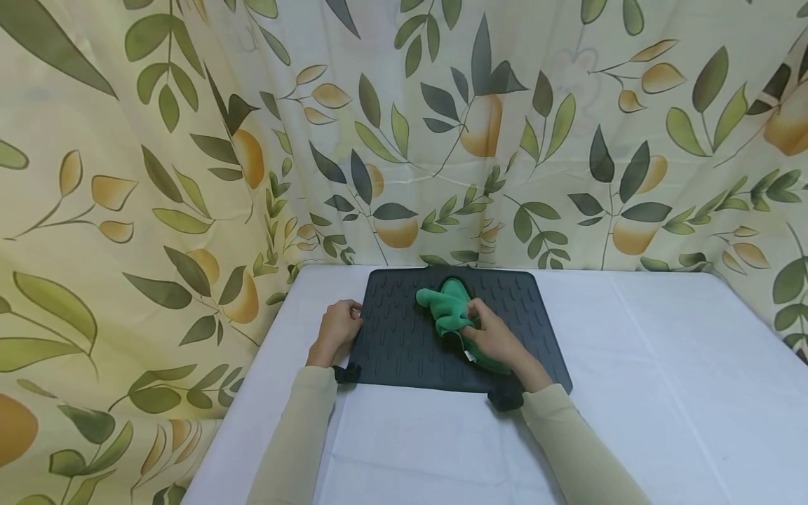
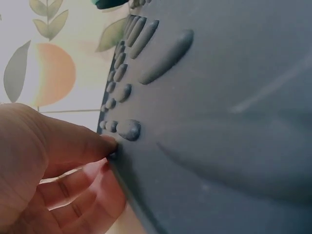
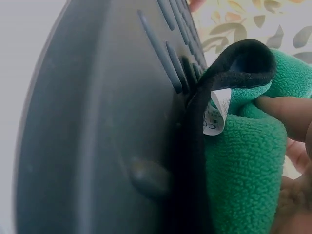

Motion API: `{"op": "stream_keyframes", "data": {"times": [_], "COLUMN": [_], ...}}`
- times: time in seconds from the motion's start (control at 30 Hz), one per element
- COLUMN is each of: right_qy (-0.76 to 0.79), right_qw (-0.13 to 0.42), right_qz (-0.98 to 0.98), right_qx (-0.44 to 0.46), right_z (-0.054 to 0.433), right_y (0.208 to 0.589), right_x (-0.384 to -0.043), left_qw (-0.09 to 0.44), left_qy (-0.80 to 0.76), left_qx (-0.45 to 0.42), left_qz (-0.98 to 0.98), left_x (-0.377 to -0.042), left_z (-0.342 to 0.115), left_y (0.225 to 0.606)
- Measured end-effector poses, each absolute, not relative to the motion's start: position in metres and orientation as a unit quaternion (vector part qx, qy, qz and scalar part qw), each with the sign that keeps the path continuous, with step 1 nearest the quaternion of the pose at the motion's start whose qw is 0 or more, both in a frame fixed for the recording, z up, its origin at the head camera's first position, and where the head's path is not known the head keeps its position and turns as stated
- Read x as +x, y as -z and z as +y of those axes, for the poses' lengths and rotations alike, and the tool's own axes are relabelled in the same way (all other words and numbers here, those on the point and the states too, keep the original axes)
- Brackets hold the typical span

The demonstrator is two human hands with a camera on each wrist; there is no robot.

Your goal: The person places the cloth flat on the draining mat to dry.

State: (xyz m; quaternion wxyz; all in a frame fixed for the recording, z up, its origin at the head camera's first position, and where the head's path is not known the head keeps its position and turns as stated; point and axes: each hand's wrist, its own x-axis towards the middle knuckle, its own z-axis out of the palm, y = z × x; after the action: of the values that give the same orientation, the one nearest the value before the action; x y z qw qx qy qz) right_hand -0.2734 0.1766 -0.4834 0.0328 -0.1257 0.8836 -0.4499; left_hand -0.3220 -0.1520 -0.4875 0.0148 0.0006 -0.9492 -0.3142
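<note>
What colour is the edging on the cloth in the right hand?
The edging is black; the right wrist view shows it best.

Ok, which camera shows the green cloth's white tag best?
The right wrist view: the white tag appears close up, with print visible. The head view shows just a small white patch; the left wrist view, none.
</note>
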Motion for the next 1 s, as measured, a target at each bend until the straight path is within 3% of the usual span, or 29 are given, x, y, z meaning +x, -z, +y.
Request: {"op": "stream_keyframes", "data": {"times": [0.4, 0.73, 1.0], "right_qy": [0.445, 0.394, 0.35], "right_qw": [0.082, 0.057, 0.089], "right_qz": [0.871, 0.899, 0.918], "right_qx": [-0.191, -0.179, -0.161], "right_z": [0.19, 0.223, 0.239], "right_y": [0.467, 0.459, 0.456], "right_x": [-0.271, -0.273, -0.271], "left_qw": [0.03, -0.09, -0.051], "left_qy": [0.298, 0.269, 0.275], "left_qx": [-0.069, -0.213, -0.231], "left_qz": [-0.952, -0.935, -0.932], "left_x": [-0.305, -0.294, -0.291], "left_z": [-0.127, -0.106, -0.093], "left_y": [0.461, 0.453, 0.452]}}
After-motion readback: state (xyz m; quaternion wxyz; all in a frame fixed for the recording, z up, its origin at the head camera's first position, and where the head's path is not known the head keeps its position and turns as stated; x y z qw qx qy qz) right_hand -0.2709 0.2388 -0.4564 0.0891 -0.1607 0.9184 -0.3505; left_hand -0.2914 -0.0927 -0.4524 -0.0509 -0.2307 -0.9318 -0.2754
